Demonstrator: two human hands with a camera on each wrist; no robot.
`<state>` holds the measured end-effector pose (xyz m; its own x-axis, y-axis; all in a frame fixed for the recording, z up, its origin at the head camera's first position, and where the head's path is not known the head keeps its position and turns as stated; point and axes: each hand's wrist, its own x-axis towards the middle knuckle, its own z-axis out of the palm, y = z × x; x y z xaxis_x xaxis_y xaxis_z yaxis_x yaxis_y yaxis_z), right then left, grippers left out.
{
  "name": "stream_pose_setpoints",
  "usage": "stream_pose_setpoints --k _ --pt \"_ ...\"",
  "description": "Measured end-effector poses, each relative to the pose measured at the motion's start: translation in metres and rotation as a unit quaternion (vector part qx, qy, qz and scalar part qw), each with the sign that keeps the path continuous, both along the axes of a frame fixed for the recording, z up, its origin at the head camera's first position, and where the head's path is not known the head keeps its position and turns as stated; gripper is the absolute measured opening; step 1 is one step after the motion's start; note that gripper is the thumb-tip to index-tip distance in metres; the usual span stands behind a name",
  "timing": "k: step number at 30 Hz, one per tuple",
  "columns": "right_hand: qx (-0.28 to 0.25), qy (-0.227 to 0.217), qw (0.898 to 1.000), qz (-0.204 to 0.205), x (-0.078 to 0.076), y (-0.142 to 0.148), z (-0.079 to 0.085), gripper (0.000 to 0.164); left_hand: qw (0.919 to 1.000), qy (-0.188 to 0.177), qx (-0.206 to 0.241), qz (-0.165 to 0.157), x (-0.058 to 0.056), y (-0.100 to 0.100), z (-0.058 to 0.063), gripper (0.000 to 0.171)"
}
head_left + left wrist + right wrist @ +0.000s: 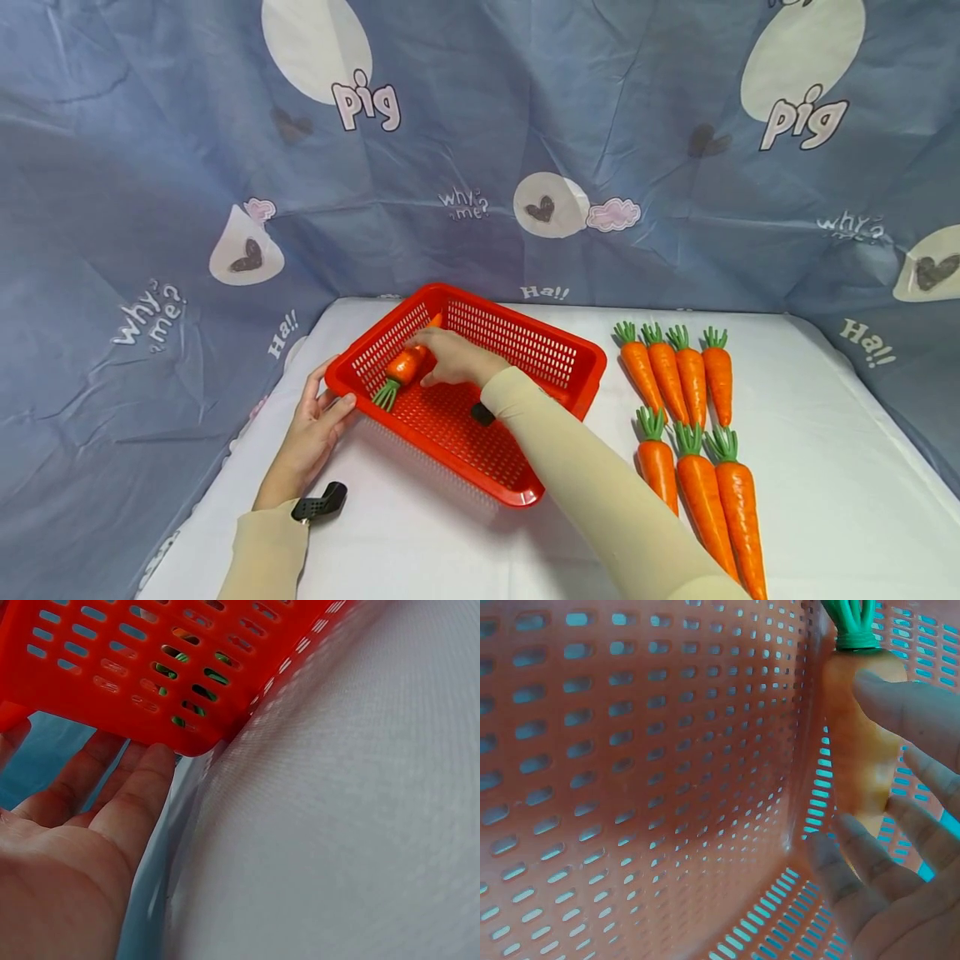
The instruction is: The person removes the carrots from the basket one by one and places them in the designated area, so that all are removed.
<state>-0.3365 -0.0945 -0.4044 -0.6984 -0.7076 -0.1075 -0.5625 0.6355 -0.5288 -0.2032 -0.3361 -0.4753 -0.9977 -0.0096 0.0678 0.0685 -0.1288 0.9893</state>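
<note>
A red perforated plastic basket sits at an angle on the white-covered table. My left hand grips its left corner, thumb over the rim and the other fingers against the outside wall. In the left wrist view, those fingertips touch the lower edge of the basket. Inside the basket, along its left wall, lies an orange carrot with a green top. My right hand reaches in over the carrot and holds it. The right wrist view has the thumb on the carrot and curled fingers near its lower part.
Right of the basket, several carrots lie in two rows, a back row and a front row, green tops pointing away. A blue printed cloth hangs behind the table. My right sleeve crosses the basket's right side.
</note>
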Motion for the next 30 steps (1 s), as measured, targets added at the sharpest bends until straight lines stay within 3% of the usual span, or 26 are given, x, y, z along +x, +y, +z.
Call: stream_pose_setpoints --k 13,23,30 --pt "0.026 0.025 0.999 0.007 0.0001 0.0015 0.0034 0.063 1.0000 0.001 -0.003 -0.003 -0.0040 -0.0014 0.0017 0.068" --pt "0.079 0.112 0.990 0.023 0.0036 0.0016 0.0006 0.056 1.0000 0.005 0.006 -0.005 -0.0023 -0.0015 0.0007 0.069" --pt "0.087 0.128 0.988 0.030 0.0071 0.0013 -0.0034 0.052 0.9999 0.004 0.012 -0.008 -0.0008 -0.0019 -0.0009 0.069"
